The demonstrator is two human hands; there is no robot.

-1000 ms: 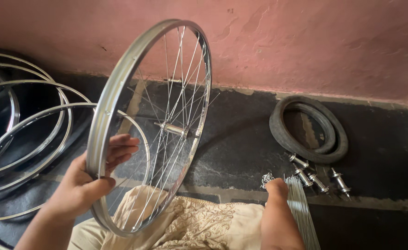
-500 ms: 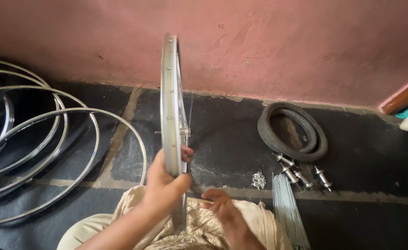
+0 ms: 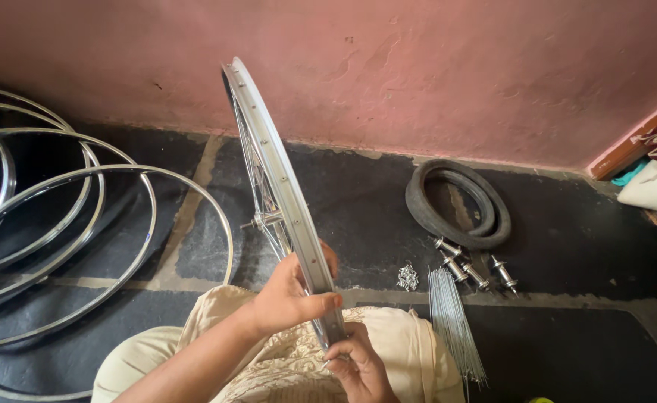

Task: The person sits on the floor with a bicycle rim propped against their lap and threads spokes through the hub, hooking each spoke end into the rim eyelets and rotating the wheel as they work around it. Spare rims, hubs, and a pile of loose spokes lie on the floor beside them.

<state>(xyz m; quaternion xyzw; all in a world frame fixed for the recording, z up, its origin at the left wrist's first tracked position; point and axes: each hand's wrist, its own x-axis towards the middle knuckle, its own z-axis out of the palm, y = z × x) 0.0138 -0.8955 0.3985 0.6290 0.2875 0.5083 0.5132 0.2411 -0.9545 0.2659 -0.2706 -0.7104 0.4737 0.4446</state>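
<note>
- Firstly, the left hand (image 3: 287, 297) wraps around the lower part of the spoked wheel (image 3: 272, 186), thumb across the rim's outer face and fingers curled behind it, clamping it firmly.
- The right hand (image 3: 354, 362) sits just below, fingers pinched on the bottom edge of the same rim, close above the lap (image 3: 403, 347) in pale patterned cloth.
- The wheel stands nearly upright and edge-on to the camera, tilted slightly left at the top, its hub (image 3: 263, 220) and spokes showing on the left side.
- As for progress, spokes already run from hub to rim, so the lacing looks largely in place; whether every spoke is fitted or tightened cannot be told from this angle.
- Near the right knee, on the dark floor (image 3: 567, 246), lie a bundle of loose spokes (image 3: 451, 321), a small heap of nipples (image 3: 407, 277) and several spare hubs (image 3: 474, 270), which suggests more wheels are left to build.
- Beyond them rests a black tyre (image 3: 457, 203).
- Well apart to the left lie bare rims (image 3: 82, 224), stacked and unlaced.
</note>
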